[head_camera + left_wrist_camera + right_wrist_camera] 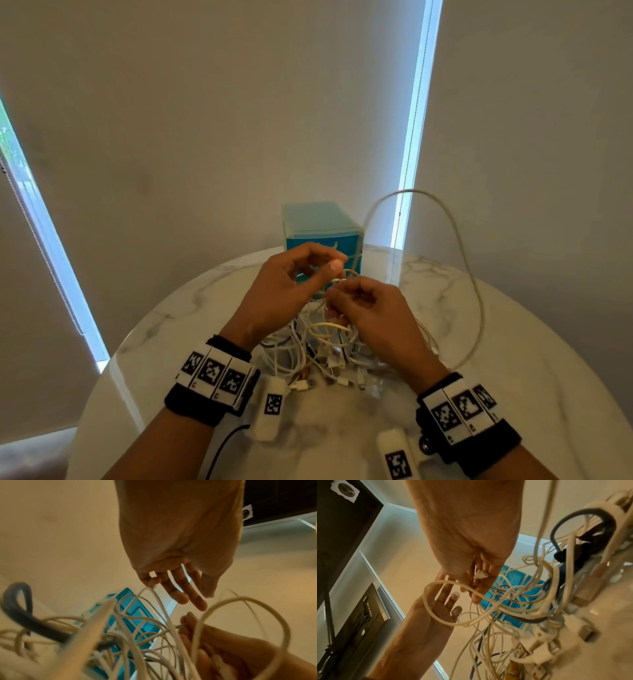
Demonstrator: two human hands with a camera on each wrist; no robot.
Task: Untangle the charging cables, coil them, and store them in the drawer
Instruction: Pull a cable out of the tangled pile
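Observation:
A tangle of white charging cables (pixel 325 349) lies on the round marble table (pixel 513 342), with a dark cable (pixel 20 608) mixed in. My right hand (pixel 337 294) is raised over the heap and pinches a white cable's connector (pixel 480 574) between its fingers. My left hand (pixel 329 260) hovers just beside it with fingers relaxed and thumb out. A cable loop (pixel 436 615) crosses its palm, but no grip on it shows. One long strand (pixel 445 212) arcs high to the right. The blue drawer unit (pixel 322 222) stands behind the hands, its drawers shut.
Plugs and connectors (pixel 339 373) are strewn at the near side of the heap. A thin black lead (pixel 222 445) runs under my left forearm. The table edge curves close on both sides. Blinds (pixel 205 120) cover the windows behind.

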